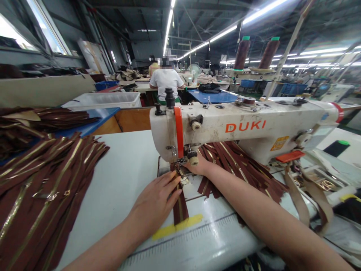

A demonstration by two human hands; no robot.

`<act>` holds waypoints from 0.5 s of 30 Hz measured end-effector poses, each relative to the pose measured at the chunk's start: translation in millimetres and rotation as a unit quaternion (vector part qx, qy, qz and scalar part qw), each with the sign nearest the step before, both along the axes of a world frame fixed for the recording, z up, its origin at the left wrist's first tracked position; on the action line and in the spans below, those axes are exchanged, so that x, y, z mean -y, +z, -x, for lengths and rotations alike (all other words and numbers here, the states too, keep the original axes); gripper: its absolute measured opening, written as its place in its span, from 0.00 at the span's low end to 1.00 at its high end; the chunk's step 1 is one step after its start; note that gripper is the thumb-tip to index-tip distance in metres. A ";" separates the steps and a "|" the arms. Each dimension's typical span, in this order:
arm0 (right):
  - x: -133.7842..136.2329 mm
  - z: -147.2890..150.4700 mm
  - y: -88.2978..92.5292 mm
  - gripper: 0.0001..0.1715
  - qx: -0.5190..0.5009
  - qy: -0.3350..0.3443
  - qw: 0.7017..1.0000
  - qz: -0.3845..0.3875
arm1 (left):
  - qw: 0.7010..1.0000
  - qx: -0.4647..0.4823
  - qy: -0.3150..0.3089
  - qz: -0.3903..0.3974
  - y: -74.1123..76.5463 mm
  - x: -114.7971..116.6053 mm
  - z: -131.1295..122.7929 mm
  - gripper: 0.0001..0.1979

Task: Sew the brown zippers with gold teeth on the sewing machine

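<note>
Pressing my open left hand (154,203) flat on the light, soft brown zipper (180,210) under the sewing machine (225,131), I cannot tell if my half-hidden right hand (199,166) grips. Its cloth edge (184,212) holds better than the stiff teeth (178,205).

Matt cloth zipper (184,211); glossy metal teeth (178,205)
</note>
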State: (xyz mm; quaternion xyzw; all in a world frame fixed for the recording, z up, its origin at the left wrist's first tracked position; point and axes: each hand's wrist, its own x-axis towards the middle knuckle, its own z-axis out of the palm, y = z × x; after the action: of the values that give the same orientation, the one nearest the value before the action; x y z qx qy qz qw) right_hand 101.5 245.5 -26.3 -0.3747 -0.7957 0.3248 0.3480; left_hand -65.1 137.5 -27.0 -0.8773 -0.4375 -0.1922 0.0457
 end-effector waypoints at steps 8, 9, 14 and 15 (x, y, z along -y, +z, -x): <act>2.0 -0.2 2.0 0.08 -0.004 0.027 0.999 -0.022 | 1.000 -0.014 0.012 -0.007 1.4 2.8 -2.4 0.19; 2.8 -0.1 2.9 0.08 -0.005 0.030 0.999 -0.027 | 1.000 -0.016 0.013 -0.008 1.0 3.3 -2.2 0.18; 6.6 0.2 6.7 0.07 -0.008 0.025 0.999 -0.033 | 1.000 -0.024 0.013 -0.005 0.5 5.5 -2.0 0.17; 7.1 0.1 7.1 0.07 -0.007 0.023 0.999 -0.031 | 1.000 -0.026 0.013 -0.004 1.0 5.7 -2.1 0.17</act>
State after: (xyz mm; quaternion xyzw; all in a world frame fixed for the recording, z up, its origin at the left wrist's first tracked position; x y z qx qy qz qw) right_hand 101.4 238.4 -19.2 -0.3428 -0.8113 0.3105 0.3575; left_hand -63.1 131.7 -26.1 -0.8760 -0.4468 -0.1704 0.0629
